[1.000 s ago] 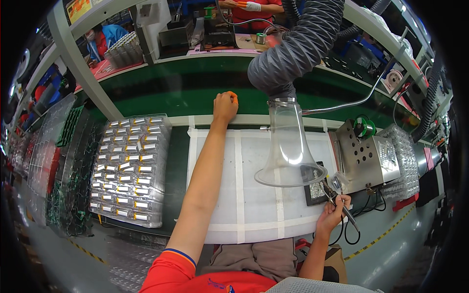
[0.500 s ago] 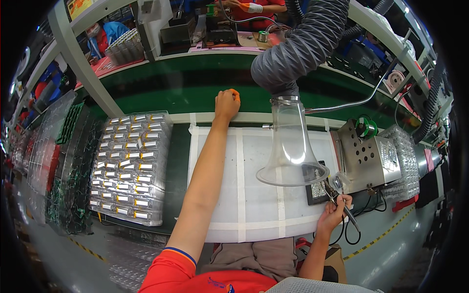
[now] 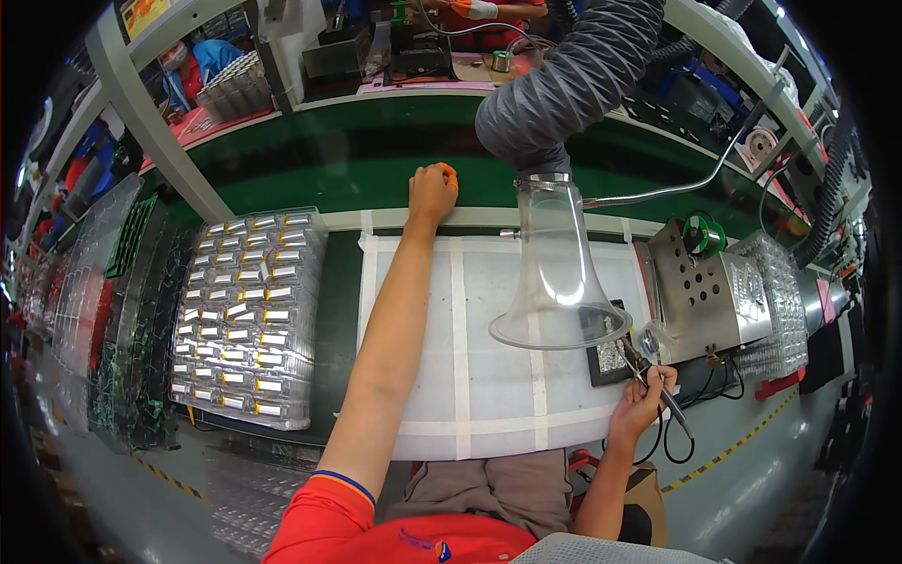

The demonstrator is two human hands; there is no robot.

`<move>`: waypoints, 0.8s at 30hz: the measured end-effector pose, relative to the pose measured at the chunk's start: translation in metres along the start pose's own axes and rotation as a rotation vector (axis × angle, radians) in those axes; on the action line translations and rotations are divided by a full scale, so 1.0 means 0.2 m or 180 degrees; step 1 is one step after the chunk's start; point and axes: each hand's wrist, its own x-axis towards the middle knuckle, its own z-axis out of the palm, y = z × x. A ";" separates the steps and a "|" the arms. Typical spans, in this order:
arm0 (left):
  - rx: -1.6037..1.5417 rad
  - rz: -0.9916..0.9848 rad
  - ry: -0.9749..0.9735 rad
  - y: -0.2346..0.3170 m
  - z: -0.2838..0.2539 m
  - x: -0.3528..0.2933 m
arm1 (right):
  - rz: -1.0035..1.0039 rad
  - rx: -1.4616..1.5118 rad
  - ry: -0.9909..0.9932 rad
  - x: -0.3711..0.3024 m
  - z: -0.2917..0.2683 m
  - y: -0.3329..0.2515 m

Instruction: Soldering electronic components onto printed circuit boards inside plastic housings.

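My left arm stretches forward over the mat, and my left hand point(image 3: 432, 194) is closed at the near edge of the green conveyor belt point(image 3: 348, 160). Orange covers show on its fingertips; whatever they may hold is hidden. Low on the right, my right hand point(image 3: 641, 404) pinches a soldering iron point(image 3: 675, 412) with a grey handle and black cord. Its front end lies by the metal holder and a small dark tray point(image 3: 609, 365) of silvery bits. Between my hands, a clear fume funnel point(image 3: 556, 263) hangs over the white taped mat point(image 3: 498, 395).
To the left stand stacked clear trays point(image 3: 246, 320) of small white-and-yellow parts. A perforated metal box point(image 3: 691, 291), a green solder spool point(image 3: 705, 235) and more clear trays point(image 3: 775, 310) occupy the right. A grey hose point(image 3: 573, 85) hangs overhead. Beyond the belt, another person's gloved hand point(image 3: 474, 9) shows.
The view has shifted slightly, so the bench sits a little higher in it. My left hand stays closed at the belt edge, and my right hand keeps its grip on the soldering iron.
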 end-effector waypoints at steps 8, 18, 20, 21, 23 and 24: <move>0.0112 -0.0017 -0.0061 -0.01 0.01 0.01 | -0.0010 0.0146 -0.0030 0.01 -0.01 0.01; 0.0101 -0.0083 -0.0086 0.00 -0.01 0.00 | -0.0002 0.0132 -0.0054 0.01 -0.01 0.01; 0.0057 -0.0069 -0.0072 0.00 -0.01 0.00 | 0.0010 0.0178 0.0037 0.00 0.00 0.01; 0.0009 -0.0059 -0.0092 0.00 -0.01 0.00 | 0.0008 0.0161 0.0047 0.00 -0.01 0.00; 0.0076 -0.0045 -0.0110 0.00 0.00 0.01 | -0.0039 0.0050 -0.0004 0.01 0.00 0.00; 0.0155 -0.0023 -0.0095 0.00 0.00 0.01 | -0.0044 0.0020 -0.0018 0.00 -0.01 0.00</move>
